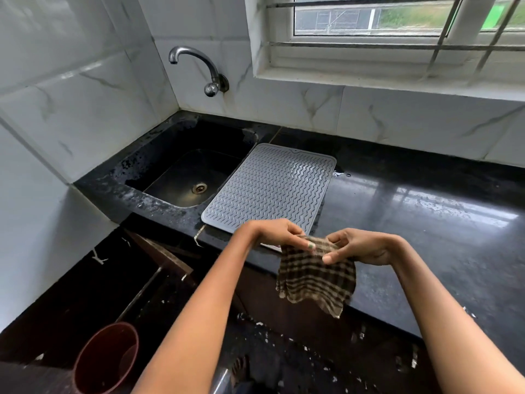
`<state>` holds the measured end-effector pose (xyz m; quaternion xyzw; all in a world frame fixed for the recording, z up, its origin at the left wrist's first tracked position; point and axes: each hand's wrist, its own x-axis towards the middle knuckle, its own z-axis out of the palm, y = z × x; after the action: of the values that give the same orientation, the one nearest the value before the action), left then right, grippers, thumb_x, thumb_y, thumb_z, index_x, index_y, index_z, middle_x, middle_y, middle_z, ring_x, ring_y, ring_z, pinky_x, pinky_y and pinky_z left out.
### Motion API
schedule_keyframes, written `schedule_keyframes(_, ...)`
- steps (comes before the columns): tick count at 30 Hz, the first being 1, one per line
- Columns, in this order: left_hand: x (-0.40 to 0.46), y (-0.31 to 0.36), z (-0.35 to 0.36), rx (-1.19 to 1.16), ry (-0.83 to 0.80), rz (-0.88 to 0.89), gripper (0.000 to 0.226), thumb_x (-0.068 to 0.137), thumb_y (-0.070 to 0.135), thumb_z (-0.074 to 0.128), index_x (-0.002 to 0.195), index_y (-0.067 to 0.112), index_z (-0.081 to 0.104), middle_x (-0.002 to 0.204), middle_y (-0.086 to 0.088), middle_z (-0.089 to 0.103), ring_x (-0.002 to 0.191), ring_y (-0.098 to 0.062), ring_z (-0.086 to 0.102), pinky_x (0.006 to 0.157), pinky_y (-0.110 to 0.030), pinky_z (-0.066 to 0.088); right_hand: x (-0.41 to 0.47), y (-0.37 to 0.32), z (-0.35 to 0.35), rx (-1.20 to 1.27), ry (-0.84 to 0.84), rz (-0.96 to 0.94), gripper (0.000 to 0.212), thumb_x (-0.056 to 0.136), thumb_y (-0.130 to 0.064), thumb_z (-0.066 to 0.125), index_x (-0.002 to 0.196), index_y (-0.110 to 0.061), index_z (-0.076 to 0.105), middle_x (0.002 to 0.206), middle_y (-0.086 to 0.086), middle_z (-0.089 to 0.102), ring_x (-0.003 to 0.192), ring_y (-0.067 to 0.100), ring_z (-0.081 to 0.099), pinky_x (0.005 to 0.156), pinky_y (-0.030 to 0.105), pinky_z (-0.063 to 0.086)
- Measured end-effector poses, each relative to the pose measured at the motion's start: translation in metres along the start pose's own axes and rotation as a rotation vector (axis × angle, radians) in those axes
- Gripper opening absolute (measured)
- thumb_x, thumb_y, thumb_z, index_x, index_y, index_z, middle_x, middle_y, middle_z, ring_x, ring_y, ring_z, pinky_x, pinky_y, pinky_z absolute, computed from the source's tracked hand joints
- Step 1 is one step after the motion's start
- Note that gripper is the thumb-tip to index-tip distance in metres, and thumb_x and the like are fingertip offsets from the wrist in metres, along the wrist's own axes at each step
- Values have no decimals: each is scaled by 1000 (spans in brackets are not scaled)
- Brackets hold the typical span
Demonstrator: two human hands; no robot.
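A: What sits closest to the camera?

B: A brown round bucket [109, 356] on the dark floor, low on the left, well apart from both arms.

A: And the hands?

B: Both are raised over the front edge of the black desk [426, 223]. The left hand [279, 236] and the right hand [360, 245] are close together, and each holds the top edge of a checked cloth [315, 277].

A: How are the fingers set?

B: The left fingers [298, 236] are curled and pinch the cloth at its upper left. The right fingers [331, 258] pinch it at the upper right, with one finger lying across the fabric.

A: Where is the cloth, exactly?

B: In the air, bunched between the two hands. The rest hangs loose over the desk's front edge, brown with pale stripes. Whether its lower edge touches the desk I cannot tell.

A: What lies beyond it?

B: A grey ribbed drying mat [270, 189] lies flat on the desk, its near corner just behind the left hand. Left of the mat, touching its long side, is the dark sink [159, 166] with a metal drain [199, 188].

A: Farther back?

B: A curved metal tap [196, 66] on the white tiled wall [85, 95] above the sink, and a barred window [397, 21] to the right of it.
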<state>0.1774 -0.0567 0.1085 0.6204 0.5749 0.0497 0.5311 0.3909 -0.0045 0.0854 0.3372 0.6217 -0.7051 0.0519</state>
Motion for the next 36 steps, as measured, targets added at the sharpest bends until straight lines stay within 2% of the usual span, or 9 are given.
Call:
schedule_keyframes(6,-29,8,-26,-315,80,75,25,88,38,64,107,22,68,102,1,70,94,-13,64,91,-36,50,-7,-28,6,378,43,-294,38,75,6,62,112,9,53,102,18,63,91,24,64,81,29,57)
schedule_keyframes(10,-39,-9,-26,-722,59,257,51,74,39,75,119,17,62,110,-6,69,100,-21,64,86,-37,52,-5,-48,11,509,132,-457,19,77,4,59,94,-5,59,90,14,65,77,21,68,72,29,59)
schedule_keyframes(13,-38,-20,-16,-942,-42,344,72,61,44,85,120,16,55,107,0,73,98,-14,69,82,-34,57,-1,-67,13,562,119,-514,25,76,2,60,100,-6,60,88,13,68,73,21,70,68,29,60)
schedule_keyframes(20,-19,-30,-8,-1193,2,383,52,57,38,88,101,12,76,104,-8,74,97,-21,70,82,-33,57,20,-99,3,636,146,-553,30,77,-4,63,106,-9,62,92,9,70,77,18,69,70,28,59)
schedule_keyframes(22,-14,-31,-18,-1197,90,383,51,65,35,83,107,10,73,108,-10,72,100,-25,68,82,-37,57,32,-103,-6,659,280,-500,35,77,-6,66,112,-8,61,99,11,69,77,16,68,70,27,59)
schedule_keyframes(25,-5,-31,-42,-1183,218,312,47,78,23,72,120,6,60,112,-14,70,101,-24,69,80,-34,57,55,-99,-23,414,718,-314,31,89,-11,61,120,-10,53,111,16,62,79,16,66,69,30,57)
schedule_keyframes(28,7,-34,-67,-1105,246,206,43,84,17,66,124,4,54,111,-16,70,97,-26,70,76,-38,59,71,-90,-38,40,976,-250,36,94,-26,54,128,-17,45,134,11,47,114,21,50,99,41,44)
schedule_keyframes(32,23,-39,-97,-1061,203,179,40,87,16,62,124,6,54,113,-16,70,99,-28,69,76,-38,58,81,-98,-45,68,578,-413,56,81,-43,65,133,-34,46,144,-3,43,127,9,45,101,28,40)
schedule_keyframes(36,34,-41,-127,-993,116,208,38,89,16,58,126,12,54,114,-15,69,101,-27,68,78,-37,58,98,-100,-45,174,160,-292,78,75,-25,76,140,-37,35,139,3,51,123,19,54,102,37,44)
